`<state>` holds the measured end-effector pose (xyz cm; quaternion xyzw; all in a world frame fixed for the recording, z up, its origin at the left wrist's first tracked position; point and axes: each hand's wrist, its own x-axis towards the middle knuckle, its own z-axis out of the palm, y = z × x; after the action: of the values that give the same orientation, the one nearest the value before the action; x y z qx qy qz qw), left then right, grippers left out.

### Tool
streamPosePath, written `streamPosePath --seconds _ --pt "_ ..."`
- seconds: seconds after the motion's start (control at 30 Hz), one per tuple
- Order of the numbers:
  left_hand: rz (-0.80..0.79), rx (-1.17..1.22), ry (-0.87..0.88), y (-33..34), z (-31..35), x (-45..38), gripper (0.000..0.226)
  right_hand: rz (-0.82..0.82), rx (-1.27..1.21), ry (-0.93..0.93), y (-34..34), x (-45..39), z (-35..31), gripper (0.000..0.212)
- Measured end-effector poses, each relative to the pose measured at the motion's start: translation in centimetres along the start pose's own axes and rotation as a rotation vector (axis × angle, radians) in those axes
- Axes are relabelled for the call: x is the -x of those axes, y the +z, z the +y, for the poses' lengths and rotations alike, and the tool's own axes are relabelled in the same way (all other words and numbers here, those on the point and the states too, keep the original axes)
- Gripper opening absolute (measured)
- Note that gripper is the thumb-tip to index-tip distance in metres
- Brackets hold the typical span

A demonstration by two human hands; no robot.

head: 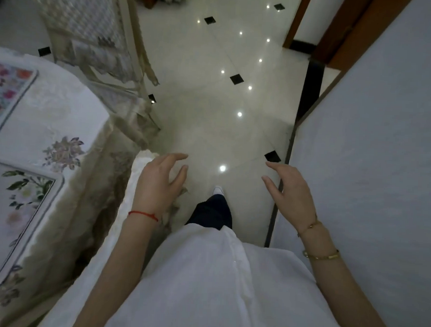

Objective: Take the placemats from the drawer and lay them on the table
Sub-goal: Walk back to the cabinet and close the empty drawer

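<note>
Two floral placemats lie on the table at my left: one with white flowers (20,210) near the front corner, another with pink and red flowers (7,92) farther back. The table (72,114) wears a cream embroidered cloth. My left hand (157,183) hovers over the floor beside the table's corner, fingers apart, holding nothing. My right hand (289,190) floats at the same height close to the wall, also open and holding nothing. No drawer is in view.
A chair (96,37) with a patterned cushion stands past the table. A white wall (381,144) runs along my right. Glossy pale floor tiles (212,89) with small black insets stretch ahead toward a wooden door frame (341,33).
</note>
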<state>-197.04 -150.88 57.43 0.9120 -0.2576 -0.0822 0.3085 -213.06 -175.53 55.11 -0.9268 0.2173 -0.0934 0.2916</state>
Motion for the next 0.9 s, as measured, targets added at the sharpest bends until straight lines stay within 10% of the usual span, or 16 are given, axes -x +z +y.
streamPosePath --seconds 0.9 --pt "0.153 -0.078 -0.112 -0.5 -1.7 -50.5 0.026 -0.135 0.023 -0.177 -1.6 -57.2 4.1 0.037"
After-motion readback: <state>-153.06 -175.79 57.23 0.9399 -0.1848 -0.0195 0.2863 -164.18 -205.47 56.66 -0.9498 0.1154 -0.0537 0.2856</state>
